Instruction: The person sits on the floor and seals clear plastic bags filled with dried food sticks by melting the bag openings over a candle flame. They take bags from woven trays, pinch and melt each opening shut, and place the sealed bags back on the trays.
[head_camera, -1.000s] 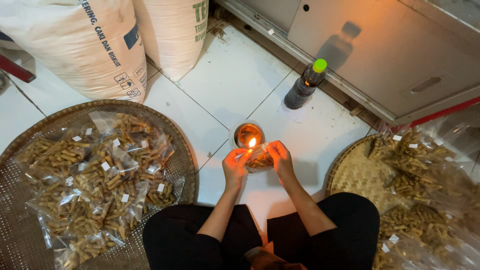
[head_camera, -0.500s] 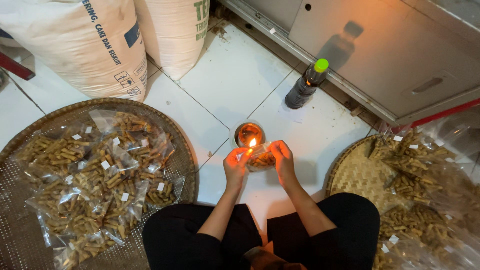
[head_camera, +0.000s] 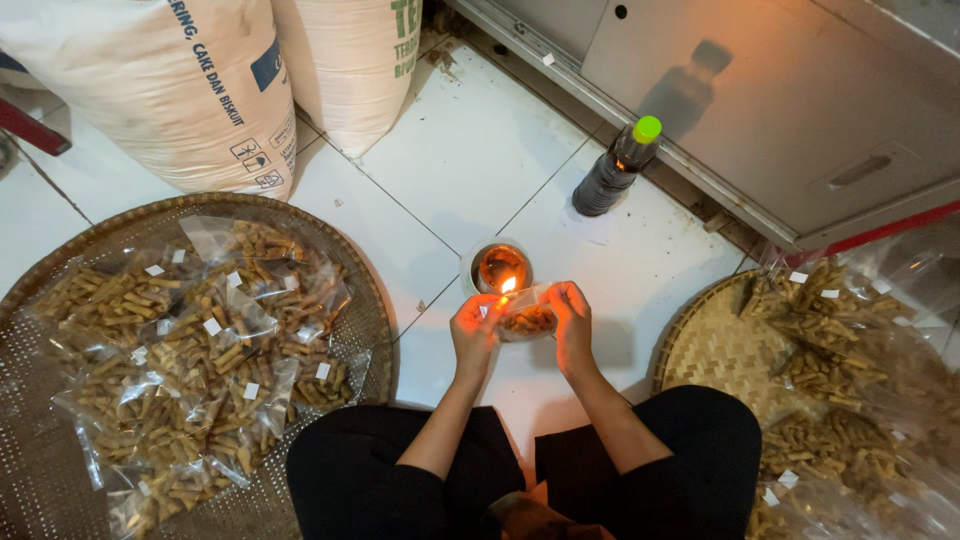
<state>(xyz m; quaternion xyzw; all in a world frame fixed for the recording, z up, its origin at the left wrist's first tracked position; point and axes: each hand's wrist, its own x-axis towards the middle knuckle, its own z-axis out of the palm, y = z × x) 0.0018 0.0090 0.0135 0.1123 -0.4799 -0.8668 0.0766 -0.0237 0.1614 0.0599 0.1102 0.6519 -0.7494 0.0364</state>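
Since half a second ago very little has shifted: both hands have stayed at the flame, with the small packet still stretched between them. The left hand (head_camera: 473, 328) pinches the left end of a small clear plastic bag of snack sticks (head_camera: 527, 318) between thumb and fingers, and the right hand (head_camera: 571, 322) is closed on its right end, so the bag hangs taut just above the floor. Its top edge is at the small flame (head_camera: 508, 285), which burns at the near rim of a little round metal cup (head_camera: 497, 266) standing on the white floor tiles (head_camera: 470, 150). Beyond the cup, well apart to the right, a dark bottle with a green cap (head_camera: 615, 170) stands upright against the grey metal cabinet front (head_camera: 800, 110). Left of the cup lies a round woven tray (head_camera: 370, 320) piled with filled clear bags (head_camera: 190, 350), and behind it stand two big white sacks (head_camera: 170, 80). Right of the cup a second woven tray (head_camera: 710, 345) holds more bags (head_camera: 840, 400).
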